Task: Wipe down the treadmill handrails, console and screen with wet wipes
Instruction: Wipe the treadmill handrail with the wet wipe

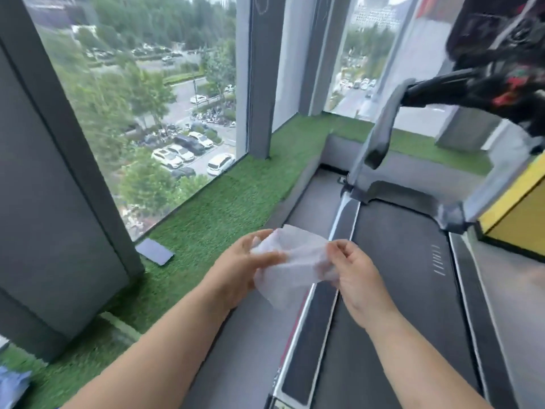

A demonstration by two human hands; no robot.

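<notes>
A white wet wipe (290, 268) is stretched between both hands above the left side rail of the treadmill. My left hand (244, 267) pinches its left edge and my right hand (358, 276) pinches its right edge. The treadmill's left handrail (383, 125), grey with a dark end, rises at upper right. The black console (498, 69) is blurred at the top right corner. The dark running belt (398, 276) lies under my right hand.
Green artificial turf (224, 202) borders the treadmill on the left, with a dark flat phone-like slab (154, 250) lying on it. Large windows and grey pillars (50, 184) stand beyond. A yellow box (519, 214) sits at right. A blue packet (11, 385) shows at bottom left.
</notes>
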